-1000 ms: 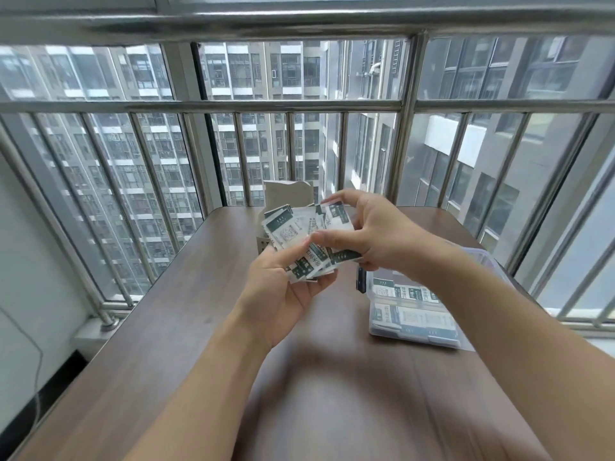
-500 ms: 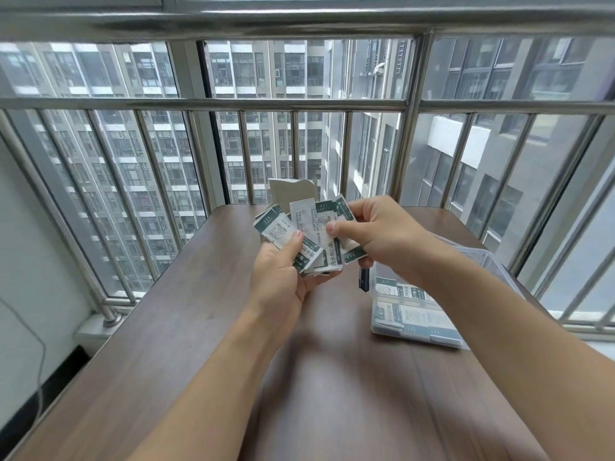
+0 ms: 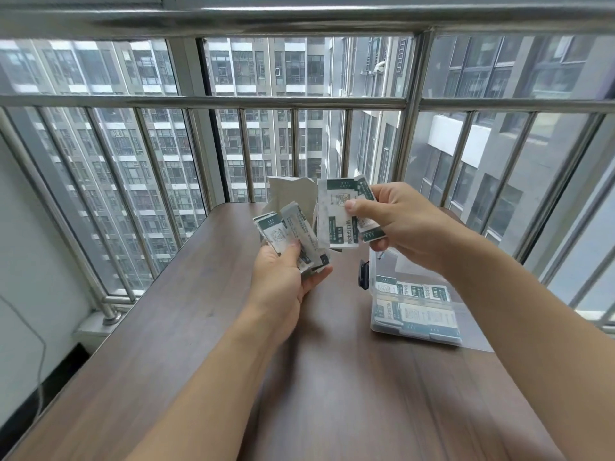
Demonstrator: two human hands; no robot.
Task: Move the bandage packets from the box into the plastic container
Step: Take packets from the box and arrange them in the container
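My left hand grips a fan of white-and-green bandage packets above the table's middle. My right hand pinches a separate small bunch of packets between thumb and fingers, held a little higher and to the right, apart from the left bunch. The open cardboard box stands behind both bunches, mostly hidden by them. A clear plastic container lies at the right under my right forearm, with several packets inside it.
The wooden table runs up to a steel railing in front of the windows. A dark latch sticks out on the container's left side. A thin cable hangs by the wall at the left.
My right hand has pulled a few packets out of the bunch in my left hand and lifted them up and to the right. The two bunches are now apart.
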